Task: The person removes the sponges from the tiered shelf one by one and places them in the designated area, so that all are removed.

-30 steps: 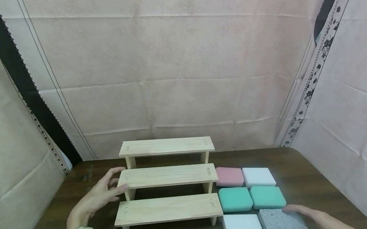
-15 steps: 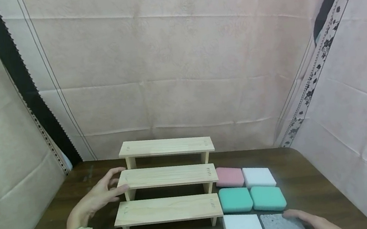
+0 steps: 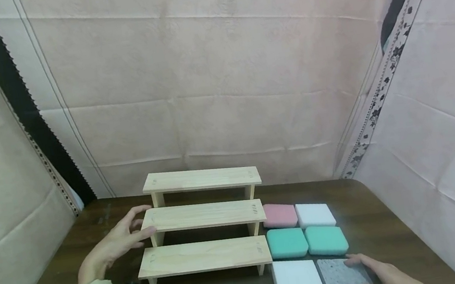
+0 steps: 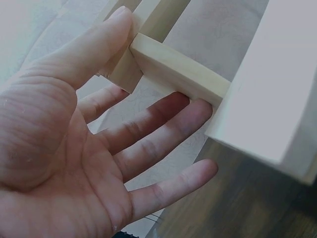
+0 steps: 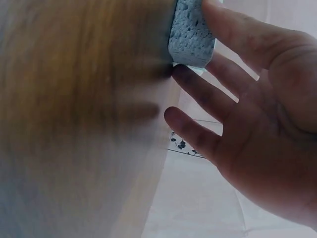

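Note:
A three-tier wooden step stand (image 3: 202, 213) is on the table. At its left side, my left hand (image 3: 113, 245) holds the middle tier's end. In the left wrist view the thumb (image 4: 111, 39) lies over the plank's end, with fingertips at the side leg board (image 4: 178, 69). At the lower right, my right hand (image 3: 388, 277) pinches a grey porous block (image 3: 339, 274) between thumb and index finger. The right wrist view has the block's pitted corner (image 5: 190, 37) near the thumb, its other fingers extended below. A white block (image 3: 297, 278) lies left of the grey one.
Two teal blocks (image 3: 287, 242) lie behind the white and grey ones. Farther back are a pink block (image 3: 280, 215) and another white block (image 3: 315, 214). Pale cloth (image 3: 221, 65) hangs behind the brown table (image 3: 397, 234) and along both sides.
The grey block slid slightly toward the near side with my right hand, then a little back. My left hand keeps its place at the stand. The head view has shifted slightly.

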A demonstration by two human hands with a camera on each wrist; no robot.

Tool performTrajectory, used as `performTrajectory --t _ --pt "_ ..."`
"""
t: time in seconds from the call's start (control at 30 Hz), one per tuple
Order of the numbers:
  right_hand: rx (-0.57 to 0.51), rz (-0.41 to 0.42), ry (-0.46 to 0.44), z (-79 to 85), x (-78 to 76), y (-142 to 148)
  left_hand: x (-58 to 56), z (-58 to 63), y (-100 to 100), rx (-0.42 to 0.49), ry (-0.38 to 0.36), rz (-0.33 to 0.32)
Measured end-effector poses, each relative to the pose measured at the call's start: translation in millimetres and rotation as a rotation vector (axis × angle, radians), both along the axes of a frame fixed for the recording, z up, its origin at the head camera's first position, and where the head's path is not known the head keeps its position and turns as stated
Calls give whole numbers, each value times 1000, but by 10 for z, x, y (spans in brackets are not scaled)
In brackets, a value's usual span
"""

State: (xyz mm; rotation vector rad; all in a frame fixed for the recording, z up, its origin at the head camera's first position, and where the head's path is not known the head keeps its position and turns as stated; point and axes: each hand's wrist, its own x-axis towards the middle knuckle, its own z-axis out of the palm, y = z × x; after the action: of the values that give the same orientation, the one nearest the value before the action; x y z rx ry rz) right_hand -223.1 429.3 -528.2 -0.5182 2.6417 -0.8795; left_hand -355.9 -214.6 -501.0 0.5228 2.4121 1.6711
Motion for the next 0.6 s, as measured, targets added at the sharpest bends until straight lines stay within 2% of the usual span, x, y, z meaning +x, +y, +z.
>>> performTrajectory --t 0.23,0.43,0.6 --pt "15 -24 3 54 33 -53 9 1 9 -7 1 0" --pt "44 -110 -13 107 56 -145 15 10 11 0 -8 -3" --pt "65 -139 -6 93 52 -185 6 0 21 -3 -10 2"
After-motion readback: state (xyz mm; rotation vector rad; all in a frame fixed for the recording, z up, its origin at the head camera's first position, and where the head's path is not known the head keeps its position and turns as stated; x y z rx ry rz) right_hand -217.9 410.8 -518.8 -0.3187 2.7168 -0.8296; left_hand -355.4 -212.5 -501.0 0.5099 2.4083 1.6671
